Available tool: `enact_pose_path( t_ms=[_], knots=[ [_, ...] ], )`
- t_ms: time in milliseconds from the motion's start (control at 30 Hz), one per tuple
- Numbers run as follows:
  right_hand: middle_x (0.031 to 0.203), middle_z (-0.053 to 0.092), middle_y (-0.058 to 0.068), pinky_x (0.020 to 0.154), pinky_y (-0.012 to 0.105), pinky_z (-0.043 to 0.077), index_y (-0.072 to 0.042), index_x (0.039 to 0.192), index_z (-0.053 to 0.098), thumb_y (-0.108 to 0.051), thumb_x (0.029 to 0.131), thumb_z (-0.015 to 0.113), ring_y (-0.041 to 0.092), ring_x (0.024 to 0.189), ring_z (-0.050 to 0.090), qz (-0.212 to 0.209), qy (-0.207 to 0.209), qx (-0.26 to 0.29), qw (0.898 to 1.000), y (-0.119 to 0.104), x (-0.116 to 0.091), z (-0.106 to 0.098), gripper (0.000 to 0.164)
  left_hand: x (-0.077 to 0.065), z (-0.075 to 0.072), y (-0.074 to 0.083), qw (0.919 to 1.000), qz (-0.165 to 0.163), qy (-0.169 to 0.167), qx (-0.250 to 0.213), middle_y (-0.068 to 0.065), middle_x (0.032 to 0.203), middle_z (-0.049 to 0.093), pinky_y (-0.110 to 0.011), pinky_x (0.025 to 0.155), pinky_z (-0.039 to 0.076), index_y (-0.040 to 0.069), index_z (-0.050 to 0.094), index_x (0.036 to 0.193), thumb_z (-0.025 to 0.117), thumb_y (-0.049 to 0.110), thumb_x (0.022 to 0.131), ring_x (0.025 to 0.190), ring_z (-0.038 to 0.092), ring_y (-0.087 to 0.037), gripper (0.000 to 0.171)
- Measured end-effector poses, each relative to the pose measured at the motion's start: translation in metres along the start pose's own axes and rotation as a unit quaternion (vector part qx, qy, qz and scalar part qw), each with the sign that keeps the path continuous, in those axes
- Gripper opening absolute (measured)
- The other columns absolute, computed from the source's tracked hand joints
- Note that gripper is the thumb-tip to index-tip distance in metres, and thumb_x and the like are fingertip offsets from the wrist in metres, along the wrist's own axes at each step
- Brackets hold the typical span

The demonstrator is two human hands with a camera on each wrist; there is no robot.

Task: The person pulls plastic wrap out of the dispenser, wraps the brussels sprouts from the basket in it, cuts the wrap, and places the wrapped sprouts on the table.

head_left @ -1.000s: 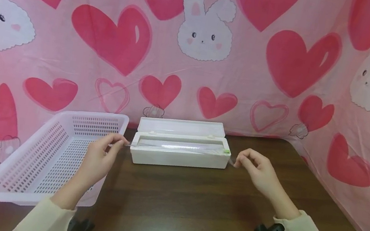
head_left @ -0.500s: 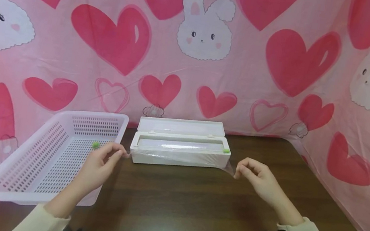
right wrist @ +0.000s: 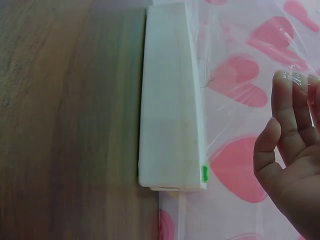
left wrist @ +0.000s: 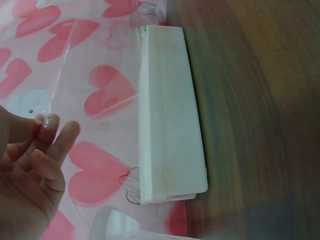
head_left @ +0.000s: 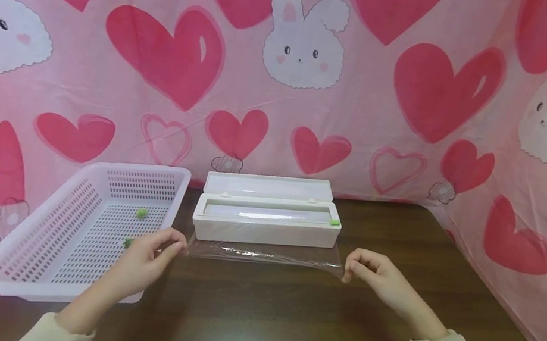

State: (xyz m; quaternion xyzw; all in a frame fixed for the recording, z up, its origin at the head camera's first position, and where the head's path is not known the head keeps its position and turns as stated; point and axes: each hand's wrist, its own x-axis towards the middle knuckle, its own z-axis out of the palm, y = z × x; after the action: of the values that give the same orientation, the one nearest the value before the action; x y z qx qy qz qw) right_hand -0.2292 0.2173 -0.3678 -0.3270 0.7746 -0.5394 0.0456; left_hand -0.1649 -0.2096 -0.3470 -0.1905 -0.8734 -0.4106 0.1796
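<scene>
The left hand (head_left: 146, 256) and right hand (head_left: 377, 278) each pinch, thumb to fingers, one near corner of a sheet of cling film (head_left: 264, 255), probably spread so wide to hold it taut and unfolded. The film reaches nearward from a white cling film dispenser (head_left: 265, 234) at the table's (head_left: 248, 323) far side; its long axis runs left to right, right end slightly farther. The lid (head_left: 270, 188) stands open on the far side, seemingly to let film out nearward.
</scene>
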Motion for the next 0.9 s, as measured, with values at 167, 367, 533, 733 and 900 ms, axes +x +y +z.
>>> enact_pose_path(
  t_ms=[167, 367, 533, 733, 900],
  knots=[
    [0.081, 0.06, 0.011, 0.079, 0.038, 0.047, -0.004, 0.091, 0.055, -0.01, 0.097, 0.044, 0.025, 0.081, 0.059, 0.004, -0.032, 0.005, 0.999, 0.005, -0.002, -0.001, 0.014, -0.003, 0.0, -0.001, 0.9994, 0.001, -0.03, 0.017, 0.006, 0.08, 0.062, -0.027, 0.062, 0.046, 0.011, 0.061, 0.086, 0.057, 0.004, 0.09, 0.074, 0.055, -0.012, 0.009],
    [0.081, 0.06, 0.01, 0.078, 0.032, 0.046, -0.005, 0.09, 0.055, -0.007, 0.097, 0.044, 0.023, 0.081, 0.059, -0.014, -0.045, 0.005, 0.999, 0.005, -0.004, -0.002, 0.014, -0.004, 0.001, -0.001, 0.9988, 0.033, -0.026, 0.025, 0.011, 0.078, 0.061, -0.025, 0.057, 0.043, 0.016, 0.061, 0.084, 0.058, 0.004, 0.089, 0.068, 0.051, -0.008, 0.013],
    [0.081, 0.059, 0.01, 0.073, 0.032, 0.047, -0.005, 0.089, 0.056, 0.0, 0.096, 0.043, 0.022, 0.079, 0.058, -0.055, -0.073, 0.008, 0.996, 0.006, -0.004, -0.001, 0.015, -0.008, 0.001, -0.001, 0.9977, 0.031, -0.051, 0.033, 0.01, 0.078, 0.059, -0.025, 0.058, 0.042, 0.016, 0.061, 0.083, 0.059, 0.004, 0.088, 0.067, 0.049, -0.008, 0.014],
    [0.081, 0.057, 0.011, 0.069, 0.033, 0.048, -0.004, 0.088, 0.056, 0.008, 0.093, 0.043, 0.023, 0.076, 0.058, -0.103, -0.091, 0.013, 0.99, 0.005, -0.006, -0.001, 0.018, -0.01, 0.0, 0.0, 0.9965, 0.019, -0.072, 0.037, 0.011, 0.077, 0.059, -0.025, 0.059, 0.042, 0.019, 0.06, 0.083, 0.06, 0.005, 0.088, 0.069, 0.05, -0.009, 0.015],
    [0.081, 0.057, 0.011, 0.069, 0.033, 0.048, -0.003, 0.088, 0.057, 0.01, 0.092, 0.043, 0.023, 0.075, 0.058, -0.113, -0.117, 0.016, 0.987, 0.009, -0.006, -0.002, 0.019, -0.014, 0.0, 0.0, 0.9948, 0.035, -0.091, 0.031, 0.013, 0.077, 0.056, -0.025, 0.058, 0.043, 0.018, 0.061, 0.084, 0.06, 0.009, 0.089, 0.067, 0.049, -0.007, 0.011]
  ],
)
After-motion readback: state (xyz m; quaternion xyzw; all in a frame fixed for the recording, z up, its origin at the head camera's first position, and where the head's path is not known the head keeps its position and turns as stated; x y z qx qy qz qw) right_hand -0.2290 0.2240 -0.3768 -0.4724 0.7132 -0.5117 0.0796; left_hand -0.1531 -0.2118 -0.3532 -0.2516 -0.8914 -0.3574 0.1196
